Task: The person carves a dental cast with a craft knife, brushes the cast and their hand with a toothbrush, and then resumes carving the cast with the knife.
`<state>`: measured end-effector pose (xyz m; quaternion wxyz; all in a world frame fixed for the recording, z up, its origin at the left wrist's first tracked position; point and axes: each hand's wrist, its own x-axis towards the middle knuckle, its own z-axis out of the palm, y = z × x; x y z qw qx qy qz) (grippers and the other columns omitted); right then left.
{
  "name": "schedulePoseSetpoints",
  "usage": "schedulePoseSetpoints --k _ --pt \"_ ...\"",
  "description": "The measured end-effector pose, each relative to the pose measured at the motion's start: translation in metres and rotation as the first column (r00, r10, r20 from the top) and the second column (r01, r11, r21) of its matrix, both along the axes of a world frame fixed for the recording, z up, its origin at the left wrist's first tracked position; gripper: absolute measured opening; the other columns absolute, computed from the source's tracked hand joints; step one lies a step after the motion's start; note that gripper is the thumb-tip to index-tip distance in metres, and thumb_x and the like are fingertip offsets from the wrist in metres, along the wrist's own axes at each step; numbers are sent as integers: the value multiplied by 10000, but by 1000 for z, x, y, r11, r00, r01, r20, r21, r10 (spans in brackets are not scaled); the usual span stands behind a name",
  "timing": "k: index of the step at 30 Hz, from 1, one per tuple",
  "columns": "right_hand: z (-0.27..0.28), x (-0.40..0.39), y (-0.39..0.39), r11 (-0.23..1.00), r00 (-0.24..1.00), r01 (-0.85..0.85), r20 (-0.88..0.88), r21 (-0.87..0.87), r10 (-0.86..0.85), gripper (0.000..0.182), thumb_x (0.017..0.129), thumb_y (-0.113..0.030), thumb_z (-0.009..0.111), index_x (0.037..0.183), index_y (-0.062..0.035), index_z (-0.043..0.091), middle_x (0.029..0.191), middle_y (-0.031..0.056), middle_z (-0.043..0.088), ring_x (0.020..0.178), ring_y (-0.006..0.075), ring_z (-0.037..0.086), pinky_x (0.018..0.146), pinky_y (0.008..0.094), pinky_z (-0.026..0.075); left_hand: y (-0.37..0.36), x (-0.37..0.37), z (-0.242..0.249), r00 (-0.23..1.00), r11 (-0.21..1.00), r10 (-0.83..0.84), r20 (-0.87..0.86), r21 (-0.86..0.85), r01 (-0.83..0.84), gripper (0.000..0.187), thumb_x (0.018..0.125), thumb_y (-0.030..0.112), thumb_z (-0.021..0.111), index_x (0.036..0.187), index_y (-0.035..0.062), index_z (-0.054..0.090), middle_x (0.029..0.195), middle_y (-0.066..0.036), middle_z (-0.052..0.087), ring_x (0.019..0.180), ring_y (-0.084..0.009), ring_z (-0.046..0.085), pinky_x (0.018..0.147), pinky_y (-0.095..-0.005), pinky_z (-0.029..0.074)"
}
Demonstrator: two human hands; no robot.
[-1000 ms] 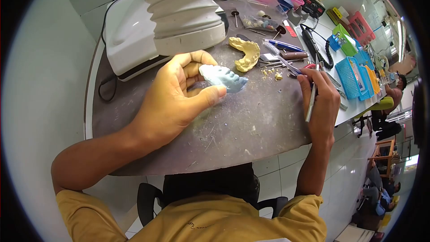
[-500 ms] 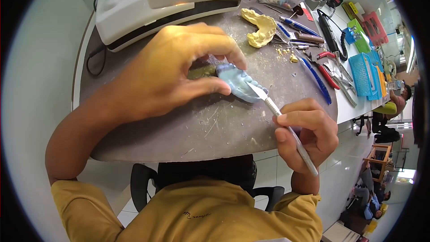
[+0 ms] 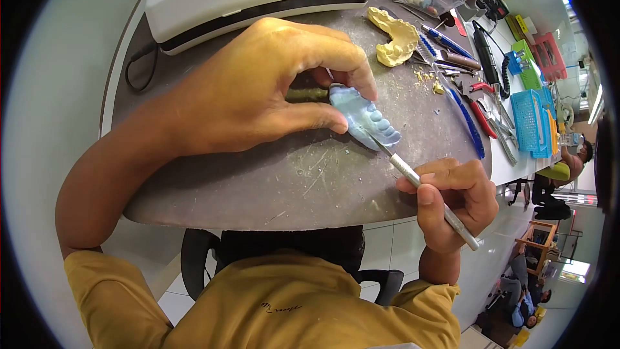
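My left hand (image 3: pixel 294 81) grips a light-blue dental cast (image 3: pixel 361 116) between thumb and fingers, just above the grey bench top. A row of tooth shapes runs along the cast's right side. In my right hand (image 3: pixel 455 203) is a craft knife (image 3: pixel 413 174), held like a pen by its knurled metal handle. Its narrow blade touches, or nearly touches, the lower edge of the cast. The left fingertips on the far side of the cast are partly hidden.
Beyond the cast lie a yellow dental cast (image 3: pixel 392 37), a blue-bristled brush (image 3: pixel 468 119), red-handled pliers (image 3: pixel 483 116) and yellow crumbs. A white machine (image 3: pixel 219 10) stands at the back left. Blue baskets (image 3: pixel 531 123) are on the right. Other people sit farther off.
The view has shifted, so the bench items sit farther right. The blade has moved from beside the tooth row to the cast's lower edge, and the cast has turned slightly.
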<state>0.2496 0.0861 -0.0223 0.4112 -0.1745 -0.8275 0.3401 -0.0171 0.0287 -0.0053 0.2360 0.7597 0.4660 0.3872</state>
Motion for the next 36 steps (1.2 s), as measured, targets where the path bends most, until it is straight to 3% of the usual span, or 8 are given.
schedulePoseSetpoints --k 5,14,18,20,21,23,26,36 --pt "8 0 0 997 996 10 91 -76 -3 164 772 -41 754 775 -15 592 741 172 723 595 142 681 521 220 494 0 -1 0 1000 1000 -3 1 -16 3 319 764 165 804 1029 18 703 995 -87 685 950 -215 633 851 -341 493" --pt "11 -4 7 970 997 -41 59 -240 57 168 768 -24 754 762 -14 587 734 171 719 630 151 695 550 229 518 6 -6 -1 997 998 -69 27 -11 70 307 727 132 812 978 -6 703 958 -112 686 936 -254 665 839 -364 511" --pt "13 -5 6 984 991 -40 123 -171 62 160 763 -15 751 757 -11 591 738 173 720 635 153 698 557 233 525 7 -7 -1 996 996 -91 5 -7 91 311 713 132 816 960 -16 699 941 -117 685 926 -260 666 836 -366 513" --pt "12 -6 4 989 991 -25 128 -147 44 269 842 -182 732 761 -12 540 720 200 704 559 136 644 532 226 507 6 -7 0 996 996 -89 4 7 89 306 711 130 818 947 -20 694 934 -120 686 923 -266 667 838 -367 515" --pt "12 -6 5 989 991 -28 125 -146 46 269 842 -182 732 761 -12 540 720 200 704 559 136 644 532 226 507 6 -7 0 996 996 -87 1 8 87 306 711 130 818 947 -20 694 934 -120 686 923 -266 667 838 -367 515" --pt "12 -5 6 981 991 -59 104 -187 80 150 766 -11 743 759 -6 594 753 171 723 639 156 700 562 236 529 7 -8 -1 995 995 -97 12 9 97 297 716 125 817 943 -20 692 936 -118 687 925 -264 668 839 -366 517" --pt "14 -6 5 956 992 -48 94 -290 78 142 775 -13 737 778 -3 596 759 172 725 638 157 700 563 240 530 7 -8 0 995 995 -99 6 -3 100 291 720 127 818 935 -20 690 943 -116 689 930 -259 670 847 -365 518" --pt "3 -1 7 994 996 -78 31 -78 80 173 798 -62 756 812 -9 592 765 182 729 607 128 679 515 208 486 9 -9 -3 994 994 -104 47 -33 105 327 750 158 819 1013 -4 712 958 -106 676 936 -226 652 861 -337 505"
